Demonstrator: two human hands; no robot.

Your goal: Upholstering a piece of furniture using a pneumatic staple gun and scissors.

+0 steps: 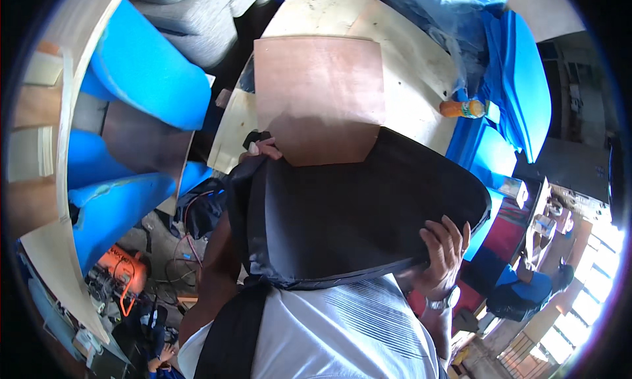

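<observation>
White shirt front (342, 326), dark-striped, worn by the person. Black cloth-covered panel (355, 214), rounded at its right corner, set across the lap or chest. Left hand (264, 148): fingers curled, gripping bunched cloth at the panel's far left corner. Right hand (444, 254): fingers slightly spread at the near right edge; whether it grips, cannot tell. Brown board (319, 96), tapered, overlapping the panel's far edge, above pale plywood (411, 73). Orange bottle (461, 109), lying at the plywood's right side. Blue foam pieces (155, 66), both sides.
</observation>
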